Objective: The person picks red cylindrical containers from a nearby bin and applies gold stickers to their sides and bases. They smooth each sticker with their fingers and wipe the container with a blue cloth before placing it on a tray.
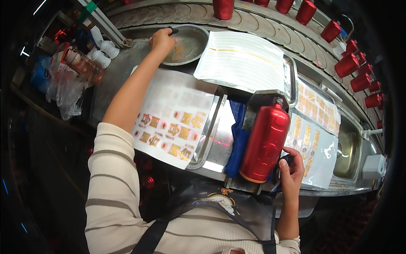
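Note:
My left hand (163,41) reaches over the rim of a round metal bowl (201,36), fingers curled, with a black piece at the fingertips. A small gold decal (178,53) lies in the bowl, just below the hand. In front of me a glossy red bottle (266,144) rests on a metal holder (261,100), its neck pointing away. Beside the bottle's lower right side, my right hand (292,169) is closed with thumb and finger near a dark object; what it grips is mostly hidden.
Gold-printed decal sheets (169,131) lie on a tray at left, others (313,139) at right. A white sheet (243,59) covers the middle. A blue cloth (237,152) sits beside the bottle. Red bottles (306,12) stand on the conveyor (258,27). A sink (349,156) is far right.

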`<state>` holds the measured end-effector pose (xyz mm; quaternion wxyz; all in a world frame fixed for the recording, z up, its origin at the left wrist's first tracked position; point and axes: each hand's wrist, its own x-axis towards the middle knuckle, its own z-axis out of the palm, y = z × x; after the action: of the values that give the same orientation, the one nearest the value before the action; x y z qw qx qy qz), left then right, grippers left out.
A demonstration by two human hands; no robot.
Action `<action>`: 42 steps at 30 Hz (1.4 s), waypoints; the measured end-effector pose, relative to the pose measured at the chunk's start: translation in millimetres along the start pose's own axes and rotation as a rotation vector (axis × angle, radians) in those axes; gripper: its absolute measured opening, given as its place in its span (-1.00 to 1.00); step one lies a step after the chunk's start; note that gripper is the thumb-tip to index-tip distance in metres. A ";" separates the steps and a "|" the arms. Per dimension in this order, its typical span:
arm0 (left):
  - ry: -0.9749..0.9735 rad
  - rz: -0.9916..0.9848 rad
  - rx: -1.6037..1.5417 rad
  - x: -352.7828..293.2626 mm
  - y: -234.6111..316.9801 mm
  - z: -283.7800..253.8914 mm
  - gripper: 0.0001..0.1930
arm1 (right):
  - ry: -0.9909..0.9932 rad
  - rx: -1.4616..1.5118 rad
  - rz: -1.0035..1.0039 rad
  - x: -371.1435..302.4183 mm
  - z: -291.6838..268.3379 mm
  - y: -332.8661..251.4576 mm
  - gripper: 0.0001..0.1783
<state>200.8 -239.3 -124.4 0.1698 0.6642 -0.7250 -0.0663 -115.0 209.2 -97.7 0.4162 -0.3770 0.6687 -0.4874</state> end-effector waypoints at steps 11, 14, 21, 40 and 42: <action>0.063 0.314 -0.294 -18.2 -2.4 -24.9 -0.77 | -0.081 -0.351 -0.242 -12.5 -19.6 -14.0 -0.05; 0.025 0.347 -0.353 -92.8 47.0 -59.3 -0.83 | -0.212 -0.528 -0.354 -6.8 -14.8 -32.8 0.12; -0.273 0.510 -0.634 -206.0 135.1 -134.9 -0.75 | -0.163 -0.611 -0.391 -3.3 -4.6 -12.9 0.02; -0.370 0.662 -0.642 -225.2 197.0 -69.7 -0.76 | -0.085 0.192 -0.038 34.6 22.2 -10.6 -0.18; -0.354 0.657 -0.649 -226.0 196.0 -66.5 -0.74 | -0.075 0.142 -0.038 31.8 23.4 -17.7 -0.17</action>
<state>52.3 13.4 -35.0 0.2541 0.2918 -0.8557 -0.3436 -103.4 168.1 -90.7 0.4575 -0.3769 0.6091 -0.5269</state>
